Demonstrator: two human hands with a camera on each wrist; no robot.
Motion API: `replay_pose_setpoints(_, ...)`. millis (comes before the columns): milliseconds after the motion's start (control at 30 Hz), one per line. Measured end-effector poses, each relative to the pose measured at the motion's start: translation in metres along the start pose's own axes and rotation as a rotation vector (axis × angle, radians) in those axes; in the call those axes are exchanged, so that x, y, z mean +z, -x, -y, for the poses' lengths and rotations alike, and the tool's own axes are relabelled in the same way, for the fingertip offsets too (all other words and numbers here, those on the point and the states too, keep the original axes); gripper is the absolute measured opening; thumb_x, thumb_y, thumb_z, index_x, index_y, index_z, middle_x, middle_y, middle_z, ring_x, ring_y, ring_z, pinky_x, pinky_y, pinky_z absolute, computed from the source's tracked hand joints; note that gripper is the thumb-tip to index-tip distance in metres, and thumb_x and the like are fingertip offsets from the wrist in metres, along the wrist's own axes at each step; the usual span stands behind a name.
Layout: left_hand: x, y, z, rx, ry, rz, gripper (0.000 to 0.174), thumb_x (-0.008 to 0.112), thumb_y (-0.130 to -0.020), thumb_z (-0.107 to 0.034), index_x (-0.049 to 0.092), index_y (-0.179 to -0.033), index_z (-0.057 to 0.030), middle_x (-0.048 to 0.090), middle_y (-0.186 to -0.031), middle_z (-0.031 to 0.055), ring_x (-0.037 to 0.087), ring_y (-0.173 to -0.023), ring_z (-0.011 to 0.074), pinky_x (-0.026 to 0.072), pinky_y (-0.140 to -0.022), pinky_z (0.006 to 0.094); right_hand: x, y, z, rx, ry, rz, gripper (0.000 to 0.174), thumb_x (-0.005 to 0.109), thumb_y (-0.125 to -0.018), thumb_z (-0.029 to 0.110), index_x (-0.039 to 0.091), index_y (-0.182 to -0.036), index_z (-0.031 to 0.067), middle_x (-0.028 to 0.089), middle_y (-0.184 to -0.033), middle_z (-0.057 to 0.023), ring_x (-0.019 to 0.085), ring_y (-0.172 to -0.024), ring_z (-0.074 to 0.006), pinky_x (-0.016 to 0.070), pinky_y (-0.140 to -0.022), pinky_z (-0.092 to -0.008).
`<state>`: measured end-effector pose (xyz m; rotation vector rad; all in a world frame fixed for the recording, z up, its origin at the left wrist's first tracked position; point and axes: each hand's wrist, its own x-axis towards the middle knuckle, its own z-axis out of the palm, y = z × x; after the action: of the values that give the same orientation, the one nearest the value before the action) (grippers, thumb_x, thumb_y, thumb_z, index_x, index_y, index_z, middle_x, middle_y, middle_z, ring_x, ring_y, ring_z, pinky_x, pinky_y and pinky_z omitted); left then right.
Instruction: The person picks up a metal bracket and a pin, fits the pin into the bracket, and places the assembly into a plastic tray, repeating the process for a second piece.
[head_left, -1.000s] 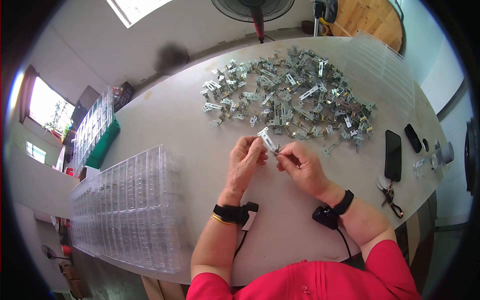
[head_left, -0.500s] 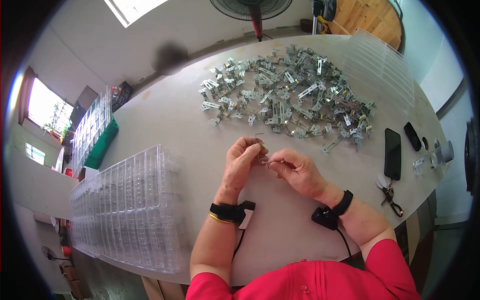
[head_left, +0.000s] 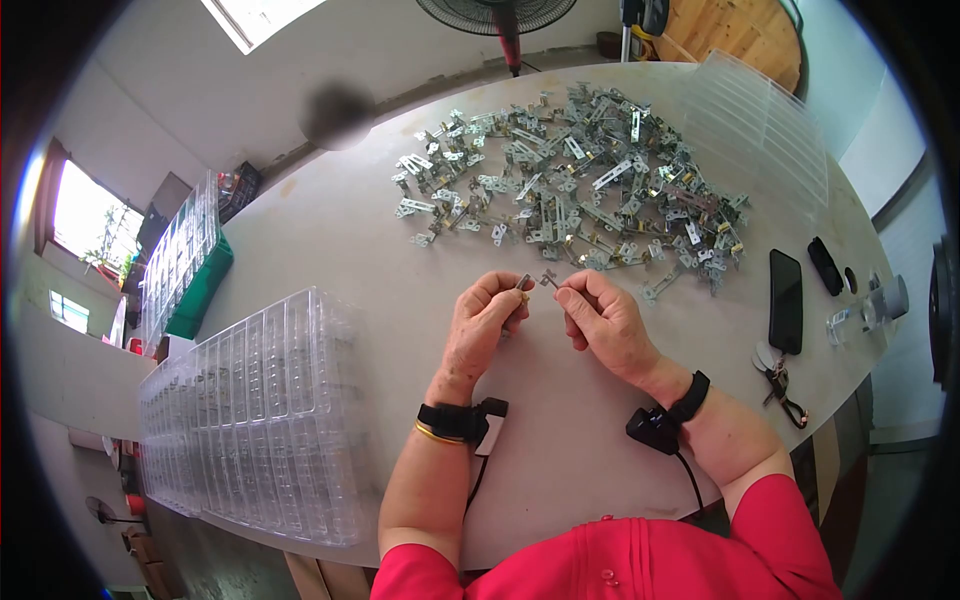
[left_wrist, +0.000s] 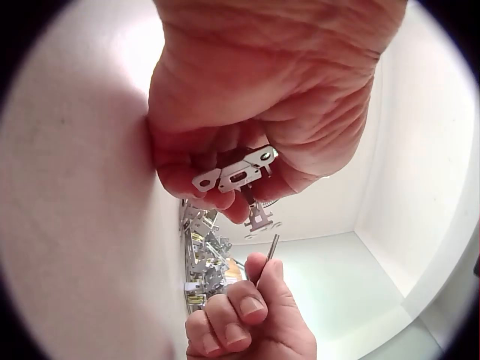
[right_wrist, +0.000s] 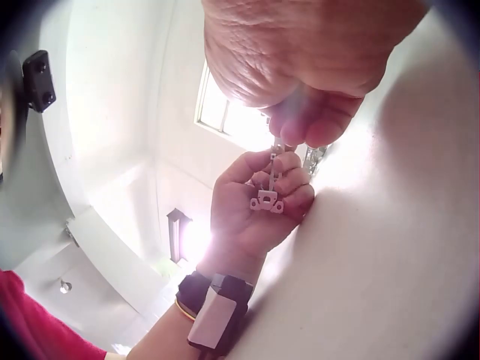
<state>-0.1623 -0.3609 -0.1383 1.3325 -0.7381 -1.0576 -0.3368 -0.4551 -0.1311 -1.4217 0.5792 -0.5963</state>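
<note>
Between thumb and fingers, my left hand (head_left: 478, 325) pinches a silver metal bracket. In the left wrist view, the bracket (left_wrist: 237, 175) shows a slotted plate with a round hole at each end. Fingers cover much of its body. My right hand (head_left: 612, 328) is just to the right, a small gap between the two hands. It pinches a small, thin metal piece (head_left: 549, 279) that sticks out past the fingertips. Edge-on, this metal piece (left_wrist: 269, 257) looks like a narrow bar. Both hands are over the near side of the heap of metal brackets (head_left: 560, 190).
On the left stand clear plastic compartment trays (head_left: 250, 420), with a green bin (head_left: 203, 290) farther back. A clear ribbed tray (head_left: 765, 125) lies at the far right. A phone (head_left: 786, 302), a black case (head_left: 825, 265), keys (head_left: 775, 378) and a clear bottle (head_left: 870, 312) are on the right.
The bracket was between both hands, then turned edge-on. Now the hands are slightly apart, the bracket in the left and a small metal piece in the right, which has moved up and rightward.
</note>
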Motion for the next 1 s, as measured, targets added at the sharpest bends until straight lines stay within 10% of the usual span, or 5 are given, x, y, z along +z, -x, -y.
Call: replay_pose_setpoints(1000,0.006,0.001,0.008,0.228,-0.351,-0.132,0.019,0.056,-0.088,-0.006,0.068,-0.1,0.0017,0.061,-0.08,-0.0027,0.052,-0.074,0.0041,0.0426,-0.068,0.0202,-0.001,-0.002,-0.001,0.08,-0.051,0.024,0.019,0.057,-0.101,0.021,0.051,-0.112,0.0053,0.057,-0.073,0.0,0.053,-0.061,-0.0061,0.0447,-0.052,-0.0223)
